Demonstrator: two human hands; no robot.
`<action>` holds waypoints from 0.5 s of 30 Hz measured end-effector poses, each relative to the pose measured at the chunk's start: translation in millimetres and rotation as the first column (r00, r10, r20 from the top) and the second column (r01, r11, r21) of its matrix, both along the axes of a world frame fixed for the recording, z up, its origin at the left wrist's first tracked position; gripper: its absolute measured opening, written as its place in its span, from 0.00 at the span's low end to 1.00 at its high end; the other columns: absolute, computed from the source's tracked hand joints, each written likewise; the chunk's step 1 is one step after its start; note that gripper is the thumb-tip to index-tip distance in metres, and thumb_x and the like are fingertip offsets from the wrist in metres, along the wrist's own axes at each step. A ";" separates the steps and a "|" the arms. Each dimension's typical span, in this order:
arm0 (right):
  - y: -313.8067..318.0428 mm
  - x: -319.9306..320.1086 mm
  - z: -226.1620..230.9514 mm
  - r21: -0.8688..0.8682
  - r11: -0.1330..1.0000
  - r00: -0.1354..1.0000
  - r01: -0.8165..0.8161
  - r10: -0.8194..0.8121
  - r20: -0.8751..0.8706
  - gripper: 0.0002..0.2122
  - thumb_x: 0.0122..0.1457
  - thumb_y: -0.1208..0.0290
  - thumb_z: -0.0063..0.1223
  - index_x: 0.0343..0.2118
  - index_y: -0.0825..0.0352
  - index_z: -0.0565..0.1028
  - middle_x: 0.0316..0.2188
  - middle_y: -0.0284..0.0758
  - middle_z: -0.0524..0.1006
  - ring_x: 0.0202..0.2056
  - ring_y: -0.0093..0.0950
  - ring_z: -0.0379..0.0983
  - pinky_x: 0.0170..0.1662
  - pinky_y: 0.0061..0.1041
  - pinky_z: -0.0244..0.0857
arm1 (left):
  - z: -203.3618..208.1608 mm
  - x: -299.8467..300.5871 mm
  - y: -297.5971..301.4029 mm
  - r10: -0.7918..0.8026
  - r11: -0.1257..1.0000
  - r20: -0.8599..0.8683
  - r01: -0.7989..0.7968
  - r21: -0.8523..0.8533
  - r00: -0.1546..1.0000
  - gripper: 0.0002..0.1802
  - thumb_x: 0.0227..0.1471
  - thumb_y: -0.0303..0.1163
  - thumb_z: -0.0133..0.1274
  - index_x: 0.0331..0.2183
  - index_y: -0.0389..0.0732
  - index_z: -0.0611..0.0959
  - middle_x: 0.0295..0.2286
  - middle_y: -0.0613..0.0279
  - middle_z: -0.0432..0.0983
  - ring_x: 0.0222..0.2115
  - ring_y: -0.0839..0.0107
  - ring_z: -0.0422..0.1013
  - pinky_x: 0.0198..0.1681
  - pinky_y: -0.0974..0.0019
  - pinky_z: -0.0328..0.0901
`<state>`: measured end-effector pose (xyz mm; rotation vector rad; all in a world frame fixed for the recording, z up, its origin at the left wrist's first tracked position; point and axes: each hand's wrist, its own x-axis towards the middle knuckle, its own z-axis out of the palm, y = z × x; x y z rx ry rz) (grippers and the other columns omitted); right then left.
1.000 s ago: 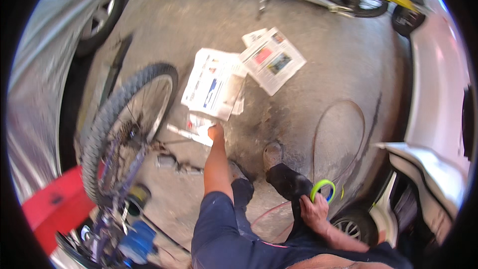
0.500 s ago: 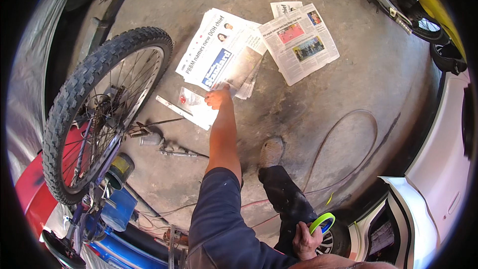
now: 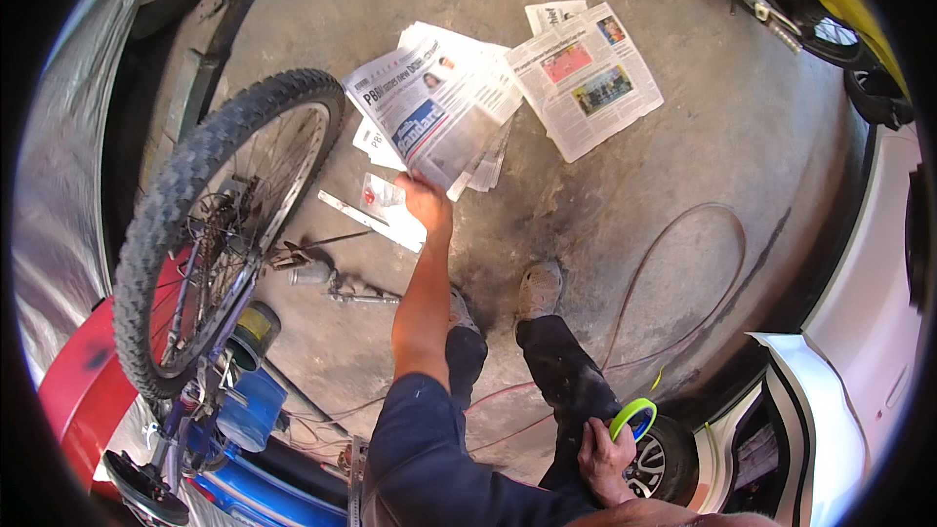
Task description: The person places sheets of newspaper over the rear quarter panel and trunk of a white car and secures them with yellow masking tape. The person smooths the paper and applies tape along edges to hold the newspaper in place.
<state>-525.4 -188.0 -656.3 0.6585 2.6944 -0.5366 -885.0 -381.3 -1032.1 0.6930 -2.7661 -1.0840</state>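
A newspaper lifts off the pile in front of me, tilted, with its near edge pinched in my left hand. Beneath it, more newspapers spread out on the floor. Close to that hand lie a small clear plastic bag with something red in it and a long white strip. Down at the lower right, my right hand grips a roll of bright green tape with a blue inner ring, beside my leg.
To the left stands a bicycle wheel. A spray gun and a bucket are near it. A newspaper sheet lies right of the pile. A hose loops across the floor; a white car flanks the right side.
My left hand has taken hold of the top newspaper by its near edge and raised it, uncovering sheets below. My right hand still has the tape roll.
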 end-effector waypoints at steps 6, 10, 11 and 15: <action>-1.4 6.6 19.7 -0.053 0.997 0.998 0.047 -0.045 0.033 0.05 0.54 0.70 0.65 0.33 0.60 0.83 0.27 0.41 0.74 0.28 0.43 0.74 0.30 0.40 0.67 | 150.0 18.5 -22.7 -0.144 0.988 0.025 0.145 -0.052 0.989 0.17 0.66 0.40 0.51 0.39 0.33 0.79 0.22 0.42 0.78 0.21 0.44 0.73 0.28 0.51 0.67; 2.2 -0.3 27.5 -0.116 0.987 0.990 0.115 -0.104 0.097 0.07 0.57 0.66 0.64 0.35 0.62 0.84 0.29 0.44 0.76 0.32 0.46 0.76 0.34 0.42 0.69 | 236.1 31.8 -12.1 -0.131 0.985 0.080 0.120 0.122 0.988 0.16 0.60 0.41 0.60 0.33 0.36 0.87 0.21 0.48 0.79 0.21 0.65 0.71 0.30 0.58 0.68; 3.1 0.4 29.5 -0.130 0.984 0.987 0.123 -0.108 0.115 0.09 0.58 0.64 0.63 0.36 0.62 0.84 0.31 0.45 0.77 0.34 0.47 0.77 0.36 0.42 0.70 | 252.4 43.9 -13.0 -0.163 0.979 0.085 0.151 0.137 0.983 0.16 0.59 0.41 0.61 0.34 0.36 0.87 0.22 0.50 0.81 0.22 0.69 0.71 0.31 0.59 0.68; 0.4 -30.7 45.9 -0.327 0.933 0.988 0.152 -0.137 0.069 0.20 0.61 0.51 0.59 0.44 0.65 0.83 0.40 0.52 0.79 0.42 0.52 0.77 0.45 0.46 0.70 | 354.6 79.3 1.9 -0.276 0.934 0.068 0.250 0.257 0.959 0.18 0.56 0.43 0.64 0.34 0.35 0.89 0.23 0.51 0.83 0.22 0.77 0.71 0.31 0.63 0.68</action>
